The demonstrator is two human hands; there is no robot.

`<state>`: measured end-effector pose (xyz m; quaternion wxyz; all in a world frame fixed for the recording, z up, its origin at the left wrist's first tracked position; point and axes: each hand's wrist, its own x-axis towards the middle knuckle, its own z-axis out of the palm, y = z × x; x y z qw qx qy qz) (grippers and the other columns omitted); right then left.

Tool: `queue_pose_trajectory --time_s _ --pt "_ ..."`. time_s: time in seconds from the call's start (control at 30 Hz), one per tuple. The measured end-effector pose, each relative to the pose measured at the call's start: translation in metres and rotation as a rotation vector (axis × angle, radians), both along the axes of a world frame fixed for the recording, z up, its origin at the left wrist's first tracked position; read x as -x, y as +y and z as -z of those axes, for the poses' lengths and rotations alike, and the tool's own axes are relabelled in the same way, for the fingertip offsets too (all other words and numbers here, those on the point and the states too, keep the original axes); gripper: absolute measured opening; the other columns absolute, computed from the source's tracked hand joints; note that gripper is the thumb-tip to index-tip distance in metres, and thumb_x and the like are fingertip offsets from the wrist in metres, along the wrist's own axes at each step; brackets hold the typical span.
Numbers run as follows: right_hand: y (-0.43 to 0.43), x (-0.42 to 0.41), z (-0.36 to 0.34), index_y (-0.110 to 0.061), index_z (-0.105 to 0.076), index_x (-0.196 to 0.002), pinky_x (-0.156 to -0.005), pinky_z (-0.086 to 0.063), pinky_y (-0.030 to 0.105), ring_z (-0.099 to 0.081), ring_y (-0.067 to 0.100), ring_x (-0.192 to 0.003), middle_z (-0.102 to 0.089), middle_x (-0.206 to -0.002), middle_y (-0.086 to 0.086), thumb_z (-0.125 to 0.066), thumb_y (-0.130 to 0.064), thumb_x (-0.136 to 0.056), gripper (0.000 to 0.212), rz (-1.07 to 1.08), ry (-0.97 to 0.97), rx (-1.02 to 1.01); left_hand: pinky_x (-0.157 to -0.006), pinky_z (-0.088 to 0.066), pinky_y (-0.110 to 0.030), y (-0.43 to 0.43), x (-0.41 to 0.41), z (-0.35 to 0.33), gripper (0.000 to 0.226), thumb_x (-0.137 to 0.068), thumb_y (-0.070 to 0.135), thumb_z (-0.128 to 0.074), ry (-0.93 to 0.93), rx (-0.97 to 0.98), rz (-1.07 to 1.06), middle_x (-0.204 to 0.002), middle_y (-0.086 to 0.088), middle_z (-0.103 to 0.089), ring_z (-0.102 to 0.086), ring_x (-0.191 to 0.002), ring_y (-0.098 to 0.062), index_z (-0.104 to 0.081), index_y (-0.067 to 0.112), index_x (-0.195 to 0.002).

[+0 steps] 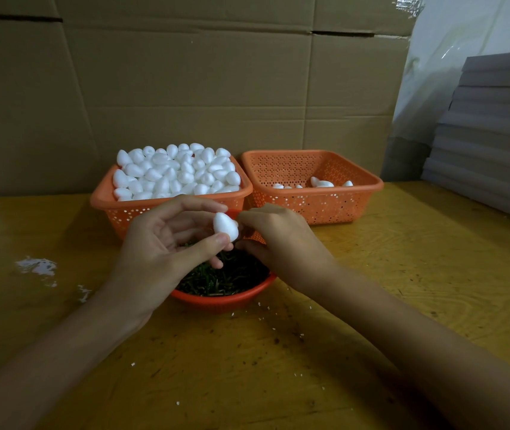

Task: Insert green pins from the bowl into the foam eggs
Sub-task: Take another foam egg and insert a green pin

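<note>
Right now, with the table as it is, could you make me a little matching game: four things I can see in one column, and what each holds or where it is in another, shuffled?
Things:
1. left orange basket
2. right orange basket
3. red bowl
4. single foam egg

States:
A. pinched in the left hand
B. filled with green pins
C. heaped with foam eggs
D. nearly empty, with a few eggs at the bottom

Pairs: 1-C, 2-D, 3-B, 4-A
</note>
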<state>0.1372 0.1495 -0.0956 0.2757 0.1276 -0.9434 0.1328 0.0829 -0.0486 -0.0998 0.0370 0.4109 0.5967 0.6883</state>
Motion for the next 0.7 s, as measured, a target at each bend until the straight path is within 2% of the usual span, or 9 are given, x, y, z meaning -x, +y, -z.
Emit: queue_pose_trajectory --time_s 0.27,0.4,0.47,0.53,0.57,0.63,0.7 --pt "0.002 0.001 0.001 -0.014 -0.073 -0.098 -0.078 -0.049 0.041 -0.067 0.019 -0.09 -0.074 -0.093 -0.002 -0.074 -0.009 -0.089 0.011 -0.014 -0.017 0.033 -0.068 -0.063 -0.029 0.0 0.0 0.001 0.03 -0.077 0.009 -0.081 -0.008 -0.058 -0.004 -0.112 -0.014 -0.078 -0.078 -0.099 -0.035 -0.064 0.004 -0.102" --pt "0.006 0.002 0.004 -0.018 -0.078 -0.095 -0.074 -0.047 0.024 -0.068 0.004 -0.083 -0.076 -0.089 -0.008 -0.08 -0.009 -0.086 0.013 -0.025 0.008 0.175 -0.071 -0.063 -0.029 -0.001 0.002 0.001 0.036 -0.074 0.015 -0.082 -0.043 -0.1 -0.009 -0.112 -0.013 -0.076 -0.077 -0.103 -0.036 -0.061 0.003 -0.1" --pt "0.006 0.002 0.004 -0.015 -0.078 -0.093 -0.078 -0.055 0.026 -0.072 0.004 -0.081 -0.078 -0.086 -0.007 -0.082 -0.007 -0.085 0.011 -0.063 -0.004 0.353 -0.073 -0.063 -0.028 -0.002 0.004 0.001 0.038 -0.073 0.016 -0.082 -0.083 -0.116 -0.023 -0.111 -0.013 -0.077 -0.077 -0.104 -0.036 -0.061 0.004 -0.103" --pt "0.006 0.002 0.002 -0.006 -0.077 -0.094 -0.083 -0.063 0.036 -0.077 0.015 -0.081 -0.079 -0.084 0.004 -0.081 -0.002 -0.086 0.009 -0.134 -0.027 0.652 -0.076 -0.063 -0.028 -0.002 0.006 0.001 0.036 -0.075 0.016 -0.082 -0.133 -0.143 -0.041 -0.113 -0.016 -0.077 -0.077 -0.103 -0.035 -0.067 0.008 -0.107" --pt "0.005 0.001 0.0 -0.001 -0.076 -0.095 -0.083 -0.064 0.037 -0.078 0.02 -0.08 -0.079 -0.085 0.009 -0.079 0.0 -0.086 0.01 -0.173 -0.023 0.808 -0.077 -0.063 -0.028 -0.002 0.006 0.0 0.033 -0.076 0.016 -0.081 -0.154 -0.162 -0.053 -0.113 -0.017 -0.077 -0.077 -0.103 -0.034 -0.071 0.013 -0.108" --pt "0.004 -0.001 -0.003 0.005 -0.074 -0.099 -0.081 -0.064 0.031 -0.079 0.024 -0.081 -0.078 -0.086 0.017 -0.078 0.003 -0.086 0.013 -0.218 -0.003 1.047 -0.079 -0.062 -0.026 -0.002 0.006 0.0 0.028 -0.077 0.019 -0.081 -0.182 -0.195 -0.083 -0.112 -0.017 -0.077 -0.078 -0.101 -0.03 -0.078 0.023 -0.104" --pt "0.003 -0.003 -0.007 0.006 -0.073 -0.101 -0.081 -0.064 0.029 -0.078 0.025 -0.08 -0.077 -0.088 0.021 -0.077 0.002 -0.087 0.015 -0.229 0.011 1.176 -0.079 -0.061 -0.025 -0.001 0.005 -0.001 0.025 -0.076 0.023 -0.081 -0.196 -0.215 -0.112 -0.11 -0.015 -0.078 -0.078 -0.099 -0.026 -0.081 0.027 -0.101"
